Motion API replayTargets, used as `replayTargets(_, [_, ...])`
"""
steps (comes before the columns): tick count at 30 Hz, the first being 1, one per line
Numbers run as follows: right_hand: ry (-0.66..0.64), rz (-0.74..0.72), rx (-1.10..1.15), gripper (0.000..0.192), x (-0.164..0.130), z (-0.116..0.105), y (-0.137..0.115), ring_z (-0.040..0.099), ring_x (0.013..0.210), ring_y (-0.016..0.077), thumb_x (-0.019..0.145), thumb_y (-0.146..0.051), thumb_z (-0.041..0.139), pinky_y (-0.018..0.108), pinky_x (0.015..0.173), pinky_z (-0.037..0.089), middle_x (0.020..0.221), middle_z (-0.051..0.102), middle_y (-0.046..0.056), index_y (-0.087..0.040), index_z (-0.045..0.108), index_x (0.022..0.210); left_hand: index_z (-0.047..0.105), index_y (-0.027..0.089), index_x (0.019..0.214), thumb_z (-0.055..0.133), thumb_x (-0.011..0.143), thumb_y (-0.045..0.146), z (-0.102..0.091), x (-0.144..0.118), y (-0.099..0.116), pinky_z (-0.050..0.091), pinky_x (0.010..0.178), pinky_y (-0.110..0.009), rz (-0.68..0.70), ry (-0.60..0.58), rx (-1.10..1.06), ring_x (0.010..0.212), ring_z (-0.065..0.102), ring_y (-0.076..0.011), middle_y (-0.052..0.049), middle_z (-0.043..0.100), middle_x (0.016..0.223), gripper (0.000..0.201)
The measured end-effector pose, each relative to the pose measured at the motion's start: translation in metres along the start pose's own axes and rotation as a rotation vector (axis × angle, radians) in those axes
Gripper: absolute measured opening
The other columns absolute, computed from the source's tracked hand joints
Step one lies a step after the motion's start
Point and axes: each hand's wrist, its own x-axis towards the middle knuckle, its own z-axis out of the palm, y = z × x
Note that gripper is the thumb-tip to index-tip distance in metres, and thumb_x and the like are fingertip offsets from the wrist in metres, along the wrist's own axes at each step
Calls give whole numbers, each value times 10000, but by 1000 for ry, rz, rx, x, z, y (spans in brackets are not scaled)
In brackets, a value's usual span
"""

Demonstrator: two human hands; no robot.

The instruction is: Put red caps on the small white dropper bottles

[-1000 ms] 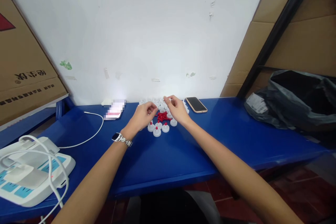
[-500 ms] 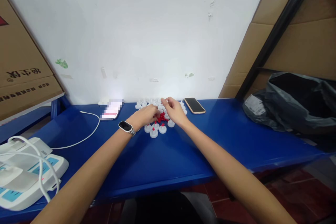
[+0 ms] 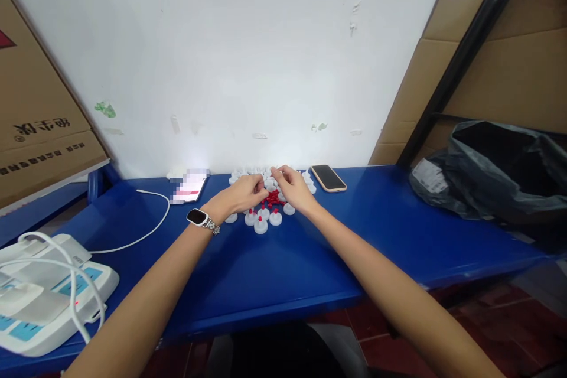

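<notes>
**Small white caps and red plugs being handled at a blue bench**

2 bare hands are being held close together over a cluster of small parts at the far edge of a blue table point(image 3: 287, 266). The left hand point(image 3: 241, 194), with a wristwatch point(image 3: 198, 218) being worn just behind it, is being curled with fingertips pinched toward the right hand point(image 3: 293, 188), whose fingers are likewise being drawn together; whether a part is being gripped between either set of fingertips cannot be told, the pieces being too small. A heap of red plugs point(image 3: 273, 196) is being kept directly between and just beneath both hands. White caps point(image 3: 260, 225) already fitted with red tips are being lined up just in front of the hands, while plain white caps point(image 3: 248, 173) are being left behind them, against the wall.

A phone point(image 3: 328, 178) is being left face up just to the right of the right hand. Another phone point(image 3: 189, 185), with a white cable point(image 3: 146, 230), is lying to the left of the left hand. A black plastic bag point(image 3: 500, 171) is being kept well off to the right, and a white device point(image 3: 48, 295) well off to the left.
</notes>
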Motion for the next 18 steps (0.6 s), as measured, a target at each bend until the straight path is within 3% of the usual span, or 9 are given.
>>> replayTargets(8, [-27,8,-15,470,-2,1,-1,394,523,115,908,-649,442,264,533,297,540,402,-63,-205,568,818,556,195,859,505,903,289,2,-7,-10,395,606,-294,60,140,-10,623,551,-165,-23,622,745,116])
replayTargets(15, [-51,-25,-83,430,-12,8,-5,423,551,121,926,-613,442,270,569,320,570,432,-60,-208,573,868,581,193,884,489,943,331,0,-21,-21,418,682,-304,71,447,-2,753,562,-177,-39,619,836,176])
replayTargets(18, [-71,-35,-104,413,-13,10,-6,438,567,123,932,-596,441,271,585,330,595,468,-54,-207,568,872,592,188,880,519,929,372,-8,-33,-27,399,625,-284,20,441,-83,672,533,-155,-13,595,744,204])
